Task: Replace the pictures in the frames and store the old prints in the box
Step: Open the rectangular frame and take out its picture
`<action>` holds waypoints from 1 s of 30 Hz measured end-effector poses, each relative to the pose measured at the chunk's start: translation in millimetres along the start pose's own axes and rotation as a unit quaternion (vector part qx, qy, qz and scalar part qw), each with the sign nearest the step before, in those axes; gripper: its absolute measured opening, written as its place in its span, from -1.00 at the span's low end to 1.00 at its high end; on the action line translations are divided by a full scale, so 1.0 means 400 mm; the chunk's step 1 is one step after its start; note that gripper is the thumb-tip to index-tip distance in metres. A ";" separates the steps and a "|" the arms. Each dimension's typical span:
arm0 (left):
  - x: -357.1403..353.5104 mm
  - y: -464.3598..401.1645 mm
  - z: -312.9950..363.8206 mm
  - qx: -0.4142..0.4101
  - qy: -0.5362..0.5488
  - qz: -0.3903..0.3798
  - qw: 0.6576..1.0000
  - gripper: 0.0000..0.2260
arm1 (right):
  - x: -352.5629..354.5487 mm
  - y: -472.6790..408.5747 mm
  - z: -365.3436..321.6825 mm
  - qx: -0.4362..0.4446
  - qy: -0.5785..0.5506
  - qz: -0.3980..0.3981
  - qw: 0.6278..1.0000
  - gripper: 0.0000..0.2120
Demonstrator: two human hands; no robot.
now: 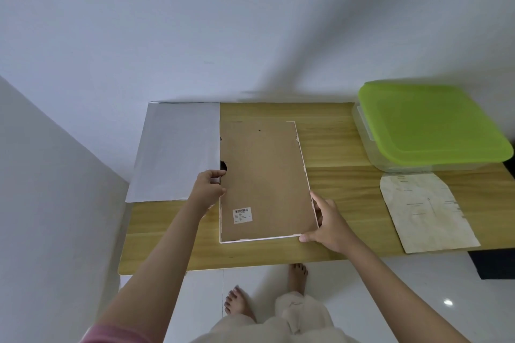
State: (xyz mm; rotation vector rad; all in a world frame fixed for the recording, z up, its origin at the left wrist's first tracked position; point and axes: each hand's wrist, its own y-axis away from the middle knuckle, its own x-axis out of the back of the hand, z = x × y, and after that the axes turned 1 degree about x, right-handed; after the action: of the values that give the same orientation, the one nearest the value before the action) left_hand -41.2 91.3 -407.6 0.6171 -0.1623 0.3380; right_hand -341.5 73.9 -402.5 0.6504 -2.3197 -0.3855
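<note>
Frame (266, 181) lies face down mid-tabletop, brown backing board up, white rim showing along its right and near edges. Picture side hidden. Barcode label (242, 215) near the near-left corner of the backing; print too small to read. Small dark notches along the frame's left edge, partly covered by fingers; cannot tell what they are.

Left hand (207, 189) at the frame's left edge, fingers curled onto the backing's edge, gripping it. Whether the backing is lifted there is unclear.

Right hand (327, 227) at the frame's near-right corner, thumb along the near edge, fingers curled against the right rim, holding the frame.

White sheet (175, 150) lies flat at the far-left corner of the tabletop (172, 234), its right edge just beside the frame's left edge; it may run slightly under the left hand.

Box (373, 153), clear with green lid (429, 122) shut, sits at the far-right corner, well apart from both hands. Contents not visible.

Worn cream print (423, 211) lies near the right end by the near edge, just in front of the box; faint markings illegible.

Bare feet, pale trousers below the near edge; pink sleeve cut off at bottom left.
</note>
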 end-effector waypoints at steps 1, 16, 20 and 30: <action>0.000 0.000 -0.001 0.001 0.007 0.000 1.000 -0.59 | 0.003 -0.001 -0.003 0.001 0.004 -0.007 1.000 0.12; -0.009 0.006 -0.005 -0.008 0.058 0.002 0.998 -0.59 | 0.004 -0.012 0.001 0.005 -0.018 0.007 1.000 0.21; -0.012 0.004 -0.006 -0.007 0.064 0.007 0.998 -0.58 | 0.000 -0.017 0.004 0.001 -0.020 0.011 1.000 0.23; 0.000 0.009 0.032 -0.026 0.095 0.003 0.995 -0.61 | 0.000 -0.043 -0.013 0.019 -0.030 0.034 0.999 0.16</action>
State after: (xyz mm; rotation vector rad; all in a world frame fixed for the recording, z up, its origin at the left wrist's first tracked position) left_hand -43.1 86.3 -395.3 0.5305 0.0096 0.3953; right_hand -332.2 59.2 -406.1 0.5830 -2.4053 -0.3345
